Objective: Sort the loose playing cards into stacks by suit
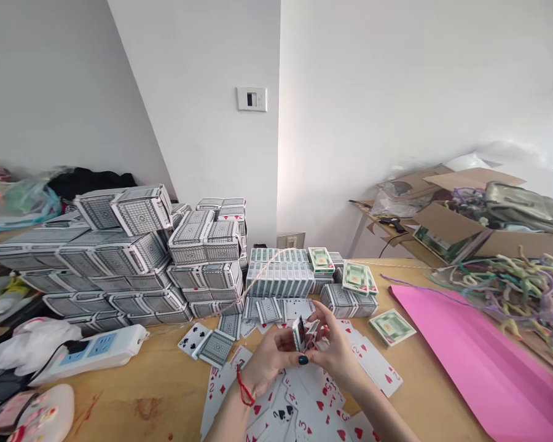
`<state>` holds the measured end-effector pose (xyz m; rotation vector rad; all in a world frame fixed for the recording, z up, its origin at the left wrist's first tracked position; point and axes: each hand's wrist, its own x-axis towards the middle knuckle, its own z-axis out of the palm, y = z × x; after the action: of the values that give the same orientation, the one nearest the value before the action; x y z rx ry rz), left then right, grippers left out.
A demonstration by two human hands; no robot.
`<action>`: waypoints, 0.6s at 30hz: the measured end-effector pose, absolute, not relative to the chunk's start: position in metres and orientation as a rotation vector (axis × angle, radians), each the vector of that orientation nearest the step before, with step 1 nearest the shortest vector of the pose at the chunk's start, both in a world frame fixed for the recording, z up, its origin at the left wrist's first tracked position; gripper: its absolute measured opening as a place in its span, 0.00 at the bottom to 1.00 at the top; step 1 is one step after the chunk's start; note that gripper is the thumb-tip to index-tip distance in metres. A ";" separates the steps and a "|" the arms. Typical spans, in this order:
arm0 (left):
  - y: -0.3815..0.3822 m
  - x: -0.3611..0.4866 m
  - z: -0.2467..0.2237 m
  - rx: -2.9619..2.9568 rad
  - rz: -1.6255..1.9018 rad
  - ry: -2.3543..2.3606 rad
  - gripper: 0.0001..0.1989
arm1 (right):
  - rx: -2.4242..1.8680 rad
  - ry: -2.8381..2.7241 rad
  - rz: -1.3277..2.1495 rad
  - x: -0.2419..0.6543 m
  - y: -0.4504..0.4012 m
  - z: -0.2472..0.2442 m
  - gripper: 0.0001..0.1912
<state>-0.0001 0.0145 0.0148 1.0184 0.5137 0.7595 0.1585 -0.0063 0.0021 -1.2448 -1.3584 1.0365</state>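
In the head view, my left hand (273, 355) is closed round a small upright bunch of playing cards (298, 334), thumb along the lower edge. Close against it on the right, my right hand (332, 345) has its fingers curled round the other side of the cards, its thumb near the left thumb. Part of the bunch is hidden by the fingers. Beneath both hands lies a loose spread of larger playing cards (304, 405), mostly face up with red and black suits. Several small cards (215, 348) lie face down and face up just beyond the left hand.
Tall stacks of grey-patterned card packs (133, 258) stand at the back left. Behind the hands is a row of boxed decks (279, 273); a green-backed deck (391, 326) lies right. A power strip (96, 350), pink sheet (470, 362) and tangled yarn (511, 294) flank the table.
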 end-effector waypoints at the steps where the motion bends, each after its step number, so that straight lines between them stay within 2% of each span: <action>1: 0.015 0.000 0.014 1.028 0.769 0.519 0.22 | -1.240 -1.347 1.065 0.159 -0.006 0.002 0.41; 5: 0.016 0.002 0.013 1.045 0.826 0.558 0.24 | -1.124 -1.258 1.175 0.161 -0.003 0.002 0.40; 10: 0.017 0.005 0.008 1.050 0.925 0.635 0.26 | -0.942 -1.170 1.326 0.165 -0.005 0.010 0.32; 14: 0.016 0.007 0.001 1.119 0.977 0.725 0.27 | -0.915 -1.206 1.339 0.165 -0.006 0.011 0.35; 18: 0.014 0.009 -0.001 1.171 0.974 0.765 0.27 | -0.948 -1.225 1.267 0.164 -0.006 0.007 0.33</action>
<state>0.0086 0.0144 -0.0007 1.1714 0.7648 0.9743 0.1637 -0.0056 0.0067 -0.9484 -1.2254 1.2666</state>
